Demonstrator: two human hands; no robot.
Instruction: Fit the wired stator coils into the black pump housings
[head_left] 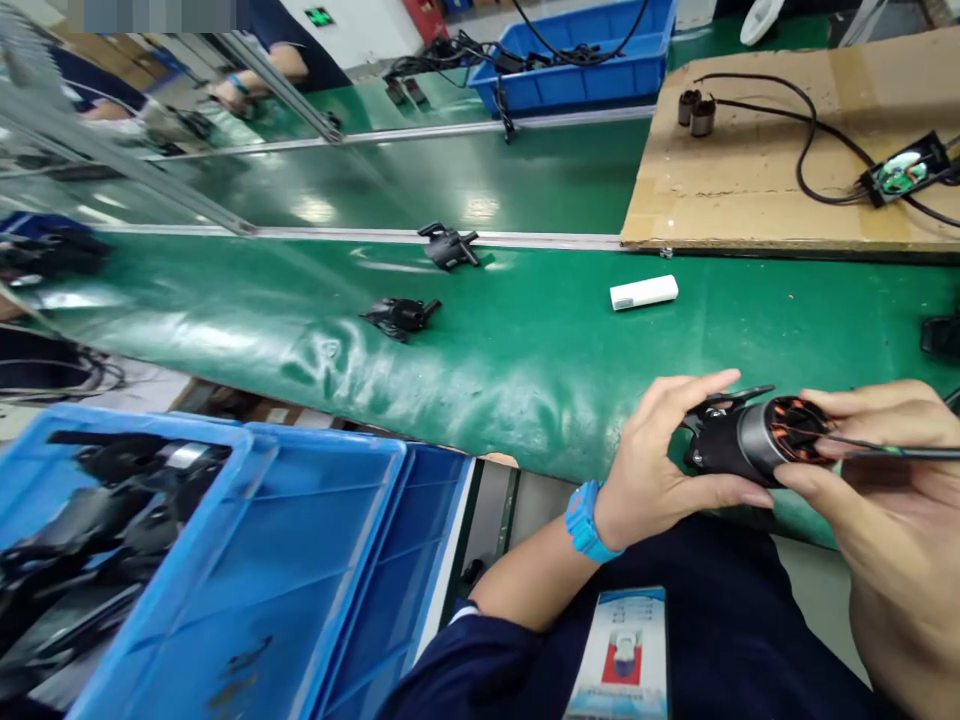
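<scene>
My left hand (664, 450), with a blue watch (589, 522) on its wrist, is wrapped round a black motor housing (724, 440) that lies sideways at the right. A metal ring with copper windings (784, 435) sits at the housing's right end. The fingers of my right hand (885, 450) grip this wound part at its open end, where a dark cable (900, 452) runs off to the right. Beyond my hands, a white block (643, 292) lies on the green bench. Two black housings (450, 247) (403, 317) rest further left.
Blue crates (322, 560) stand at the lower left, one holding black parts (112, 520). A cardboard sheet (739, 200) bears a circuit board (904, 172), cables and two metal rings (701, 117). Behind is a blue bin (577, 95); another person's arm (262, 75) shows at the upper left.
</scene>
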